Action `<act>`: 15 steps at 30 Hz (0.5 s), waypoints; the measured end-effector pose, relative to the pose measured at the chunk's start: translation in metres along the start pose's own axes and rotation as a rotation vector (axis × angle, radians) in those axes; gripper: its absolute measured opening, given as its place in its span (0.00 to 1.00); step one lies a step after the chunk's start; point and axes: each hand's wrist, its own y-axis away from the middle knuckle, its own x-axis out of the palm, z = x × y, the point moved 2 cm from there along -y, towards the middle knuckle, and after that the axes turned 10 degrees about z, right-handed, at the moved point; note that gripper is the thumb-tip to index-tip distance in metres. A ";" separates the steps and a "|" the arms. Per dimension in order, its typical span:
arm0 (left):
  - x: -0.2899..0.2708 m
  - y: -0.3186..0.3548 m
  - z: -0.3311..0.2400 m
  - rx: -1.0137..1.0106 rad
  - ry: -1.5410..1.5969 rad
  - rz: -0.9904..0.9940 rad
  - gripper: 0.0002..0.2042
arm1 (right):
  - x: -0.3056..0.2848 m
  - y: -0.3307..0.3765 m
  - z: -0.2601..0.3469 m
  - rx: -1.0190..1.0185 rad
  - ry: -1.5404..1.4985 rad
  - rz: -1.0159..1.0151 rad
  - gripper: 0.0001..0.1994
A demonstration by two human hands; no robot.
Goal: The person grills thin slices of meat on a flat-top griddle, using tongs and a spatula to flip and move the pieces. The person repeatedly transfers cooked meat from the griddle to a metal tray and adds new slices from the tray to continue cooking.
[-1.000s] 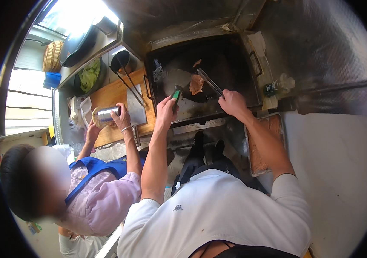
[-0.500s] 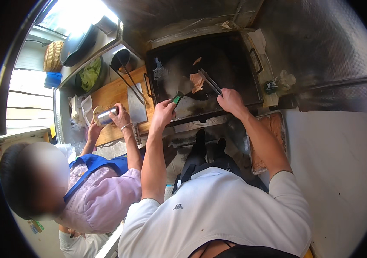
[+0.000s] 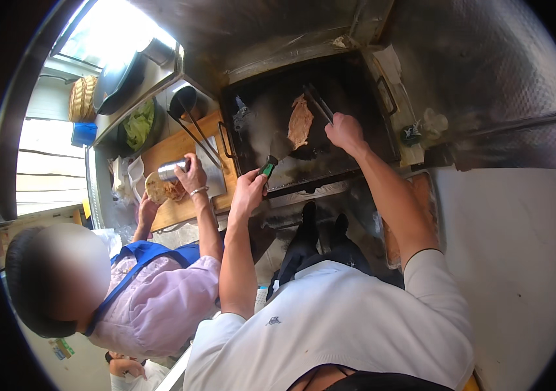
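Observation:
A slice of browned meat [image 3: 300, 122] lies stretched out on the black griddle [image 3: 356, 85], with faint smoke around it. My left hand [image 3: 249, 191] is wrapped round the black-and-green handle of a scraper [image 3: 268, 167], whose blade end meets the near end of the meat. In my right hand [image 3: 345, 132] is a pair of metal tongs [image 3: 319, 104]; their tips are beside the far end of the meat. Whether the tips pinch it I cannot tell.
On my left a co-worker holds a filled flatbread [image 3: 156, 189] and a metal shaker [image 3: 172, 171] over a wooden board [image 3: 216, 133]. Long tongs [image 3: 190, 133] lean from a dark pot. Lettuce [image 3: 139, 127] sits in a bowl. A tray of meat [image 3: 424, 195] stands right of me.
The meat slice, bunched up before, now lies longer and flatter. My right hand and the tongs have moved slightly away from me. The co-worker's flatbread now shows its filling.

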 end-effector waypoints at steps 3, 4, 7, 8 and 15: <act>0.005 -0.009 -0.005 0.142 0.102 -0.031 0.12 | -0.013 0.008 0.006 -0.005 0.003 0.004 0.13; 0.008 -0.020 0.000 0.185 0.174 -0.042 0.12 | -0.015 0.017 0.008 -0.028 0.015 0.025 0.13; 0.010 -0.045 -0.002 0.175 0.137 -0.043 0.15 | -0.002 0.037 0.000 -0.038 0.105 0.106 0.11; 0.011 -0.048 -0.006 0.147 0.032 -0.042 0.16 | 0.002 0.040 -0.005 -0.029 0.120 0.120 0.11; 0.016 -0.016 -0.008 0.122 0.042 -0.032 0.17 | -0.001 0.090 -0.002 -0.162 0.038 0.091 0.10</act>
